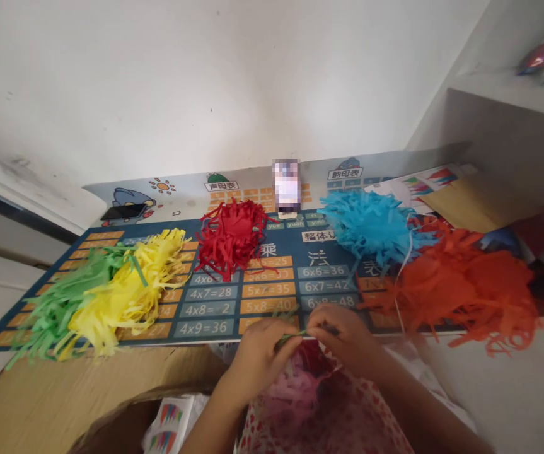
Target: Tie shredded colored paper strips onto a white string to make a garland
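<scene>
My left hand (266, 347) and my right hand (340, 328) are close together at the desk's front edge, fingers pinched. A thin green strip (302, 332), apparently tissue paper, runs between them, with an end in each hand. Parts of the strip are hidden by my fingers. Below my hands, a pink fringed paper bunch (295, 394) lies on my lap over cloth with a red pattern (370, 416). Beyond my hands on the desk sits a red fringed paper bunch (236, 236). To the right are a blue one (370, 221) and an orange one (465, 284).
Green (77, 284) and yellow (130, 284) fringed bunches lie at the left. A printed times-table mat (210, 309) covers the desk. A phone (287, 183) stands against the wall, and a dark phone (127, 212) lies back left. A brown envelope (474, 202) lies back right.
</scene>
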A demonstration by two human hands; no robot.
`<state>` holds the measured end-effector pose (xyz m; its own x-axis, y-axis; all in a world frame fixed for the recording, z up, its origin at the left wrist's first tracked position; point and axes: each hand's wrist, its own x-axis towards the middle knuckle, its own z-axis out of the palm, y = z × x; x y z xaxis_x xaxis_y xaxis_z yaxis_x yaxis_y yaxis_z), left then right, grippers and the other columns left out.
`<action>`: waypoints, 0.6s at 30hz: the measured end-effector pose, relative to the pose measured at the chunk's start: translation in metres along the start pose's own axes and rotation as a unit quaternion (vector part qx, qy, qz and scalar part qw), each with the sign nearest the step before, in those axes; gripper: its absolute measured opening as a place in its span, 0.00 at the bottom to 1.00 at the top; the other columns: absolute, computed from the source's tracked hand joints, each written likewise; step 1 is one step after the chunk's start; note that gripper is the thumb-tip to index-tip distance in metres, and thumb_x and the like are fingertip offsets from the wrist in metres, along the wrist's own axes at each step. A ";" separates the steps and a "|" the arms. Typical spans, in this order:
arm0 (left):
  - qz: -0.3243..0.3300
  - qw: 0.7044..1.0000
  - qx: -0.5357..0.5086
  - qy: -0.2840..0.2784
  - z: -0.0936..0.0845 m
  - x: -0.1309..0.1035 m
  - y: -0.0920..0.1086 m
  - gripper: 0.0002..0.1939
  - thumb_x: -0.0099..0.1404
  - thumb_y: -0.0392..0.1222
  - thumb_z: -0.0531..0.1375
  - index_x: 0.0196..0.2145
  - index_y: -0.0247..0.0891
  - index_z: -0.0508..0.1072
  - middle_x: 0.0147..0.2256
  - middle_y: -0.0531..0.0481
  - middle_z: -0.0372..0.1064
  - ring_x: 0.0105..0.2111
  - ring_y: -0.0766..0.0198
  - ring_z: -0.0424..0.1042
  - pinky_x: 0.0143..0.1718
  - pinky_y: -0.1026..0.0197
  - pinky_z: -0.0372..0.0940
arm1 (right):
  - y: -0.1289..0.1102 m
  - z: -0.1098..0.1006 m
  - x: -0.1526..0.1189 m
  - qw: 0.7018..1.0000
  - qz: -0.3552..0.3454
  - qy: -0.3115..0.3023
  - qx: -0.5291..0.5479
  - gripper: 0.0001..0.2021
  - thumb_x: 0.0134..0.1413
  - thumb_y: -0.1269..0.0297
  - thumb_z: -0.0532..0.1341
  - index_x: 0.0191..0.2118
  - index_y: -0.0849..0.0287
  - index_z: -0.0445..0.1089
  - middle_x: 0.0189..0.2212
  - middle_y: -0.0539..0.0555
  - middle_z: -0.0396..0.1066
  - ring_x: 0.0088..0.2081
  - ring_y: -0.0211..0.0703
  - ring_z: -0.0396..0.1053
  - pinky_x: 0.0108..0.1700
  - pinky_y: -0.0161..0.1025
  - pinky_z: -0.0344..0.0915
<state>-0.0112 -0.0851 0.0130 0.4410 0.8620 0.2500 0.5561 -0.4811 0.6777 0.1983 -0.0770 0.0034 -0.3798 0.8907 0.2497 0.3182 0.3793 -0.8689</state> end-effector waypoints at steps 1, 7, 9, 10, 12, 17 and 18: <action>-0.019 1.000 -0.018 0.006 -0.001 -0.001 0.001 0.04 0.66 0.39 0.61 0.34 0.40 0.76 0.30 0.52 0.77 0.31 0.63 0.74 0.34 0.64 0.62 | 0.000 0.000 0.001 1.000 0.001 0.007 0.002 0.09 0.62 0.65 0.58 0.31 0.57 0.71 0.30 0.51 0.73 0.34 0.40 0.70 0.37 0.36 0.63; -0.206 0.917 -0.330 0.085 0.011 -0.002 0.008 0.10 0.60 0.46 0.65 0.29 0.38 0.74 0.23 0.52 0.73 0.25 0.65 0.71 0.30 0.65 0.63 | -0.002 0.006 0.007 0.996 -0.006 0.018 0.089 0.05 0.56 0.61 0.66 0.36 0.55 0.75 0.32 0.51 0.75 0.35 0.41 0.73 0.39 0.35 0.66; -0.254 0.857 -0.437 0.096 0.018 -0.001 0.010 0.13 0.57 0.49 0.67 0.29 0.37 0.72 0.20 0.53 0.71 0.22 0.67 0.69 0.27 0.66 0.62 | -0.003 0.010 0.009 0.995 -0.013 0.037 0.093 0.04 0.57 0.64 0.65 0.33 0.55 0.76 0.31 0.51 0.75 0.34 0.39 0.72 0.38 0.34 0.66; -0.269 0.834 -0.470 0.100 0.021 0.000 0.010 0.14 0.55 0.50 0.69 0.29 0.37 0.72 0.20 0.54 0.71 0.21 0.68 0.68 0.26 0.67 0.62 | -0.004 0.012 0.010 0.995 -0.017 0.045 0.093 0.05 0.58 0.65 0.64 0.32 0.55 0.76 0.30 0.50 0.75 0.33 0.38 0.72 0.38 0.33 0.66; -0.285 0.807 -0.507 0.106 0.024 0.001 0.011 0.17 0.52 0.50 0.71 0.28 0.36 0.71 0.19 0.54 0.71 0.19 0.69 0.67 0.24 0.68 0.61 | -0.004 0.015 0.011 0.994 -0.019 0.056 0.094 0.05 0.58 0.67 0.63 0.32 0.55 0.76 0.30 0.50 0.75 0.32 0.37 0.72 0.37 0.33 0.66; -0.286 0.793 -0.525 0.116 0.024 0.000 0.009 0.17 0.50 0.49 0.72 0.27 0.36 0.71 0.19 0.54 0.71 0.19 0.70 0.68 0.25 0.69 0.61 | -0.002 0.018 0.011 0.994 -0.012 0.068 0.087 0.07 0.56 0.71 0.62 0.30 0.55 0.76 0.29 0.50 0.75 0.32 0.38 0.72 0.36 0.33 0.66; -0.284 0.793 -0.525 0.118 0.024 0.000 0.008 0.17 0.51 0.49 0.72 0.27 0.36 0.71 0.19 0.54 0.71 0.19 0.70 0.68 0.25 0.69 0.61 | -0.002 0.018 0.011 0.994 -0.013 0.069 0.086 0.07 0.56 0.71 0.62 0.30 0.55 0.76 0.29 0.50 0.75 0.31 0.38 0.72 0.36 0.33 0.66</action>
<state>0.0101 -0.0925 0.0015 0.1164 0.9578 -0.2627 -0.3312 0.2868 0.8989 0.1773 -0.0724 0.0001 -0.2603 0.9114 0.3188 0.1514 0.3646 -0.9188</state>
